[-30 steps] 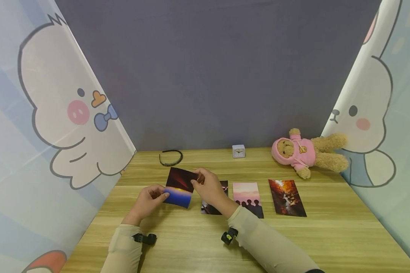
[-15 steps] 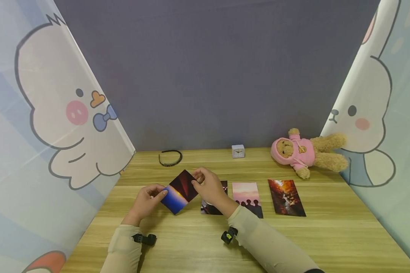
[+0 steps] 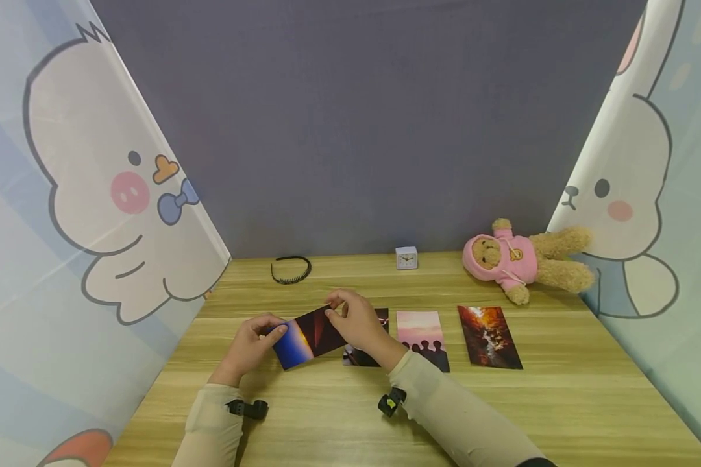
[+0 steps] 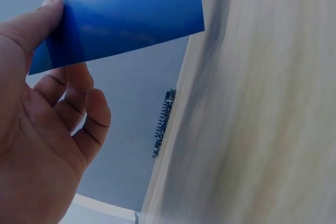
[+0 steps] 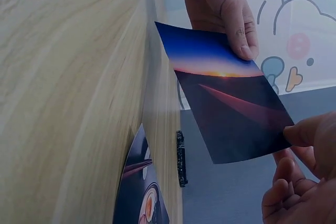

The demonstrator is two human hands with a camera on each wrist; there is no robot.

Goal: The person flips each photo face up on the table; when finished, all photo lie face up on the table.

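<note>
A photo card [image 3: 308,338] with a blue sky, a sunset glow and a dark red lower half is held above the table, tilted. My left hand [image 3: 252,344] pinches its blue end between thumb and fingers; the left wrist view shows the thumb on the blue face of the card [image 4: 126,17]. At the dark end, my right hand [image 3: 356,321] pinches a corner. In the right wrist view both hands grip opposite ends of the card [image 5: 226,98]. Partly hidden under my right forearm lies a dark photo with chopsticks and a bowl [image 5: 144,192].
To the right lie a pink sunset photo [image 3: 422,331] and an autumn stream photo [image 3: 489,337]. Along the back of the wooden table [image 3: 304,421] are a black toothed headband [image 3: 292,271], a small white clock [image 3: 406,258] and a teddy bear in a pink hoodie [image 3: 520,259].
The card has turned between my hands, from nearly upright to lying sideways, its blue end now toward my left hand and dark end toward my right. Both hands stay in nearly the same place.
</note>
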